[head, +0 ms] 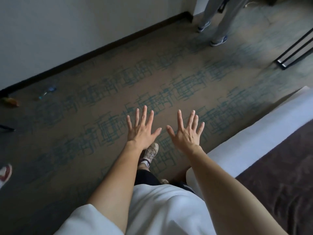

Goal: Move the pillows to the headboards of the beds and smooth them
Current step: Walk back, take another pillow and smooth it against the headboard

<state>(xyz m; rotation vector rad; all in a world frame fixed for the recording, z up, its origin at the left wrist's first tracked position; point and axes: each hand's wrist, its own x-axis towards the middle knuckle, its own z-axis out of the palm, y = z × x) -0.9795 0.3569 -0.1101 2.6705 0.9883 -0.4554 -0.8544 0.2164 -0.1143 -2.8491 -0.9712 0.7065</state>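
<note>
Patterned carpet [118, 92] — brown with teal line-work — fills most of the frame, running from a white wall [59, 28] with a dark baseboard [94, 51] in the upper left down to the lower edge. Both arms reach forward over it, bare to the elbow. The left hand [141, 131] sits just left of centre and the right hand [187, 133] just right of centre, backs toward the camera, every finger spread wide and grasping nothing; the two thumbs point at each other without touching.

Along the right side of the frame lies a bed [250, 133], its white sheet forming a pale band, with a dark brown cover [279, 175] over it toward the lower right corner. No pillow shows anywhere in this view, so its place cannot be told.

Below the hands a pale sneaker [151, 152] stands on the carpet, and a white garment [160, 209] spreads across the bottom centre. At the top, right of centre, another person's grey trouser legs [218, 16] and blue-and-white shoes [219, 41] stand near the wall. A black metal frame [294, 51] angles in at the upper right. Near the left edge lie a blurred clear plastic bottle [47, 91] and an orange scrap [11, 101] — and a red-and-white shoe [5, 173] lower down.
</note>
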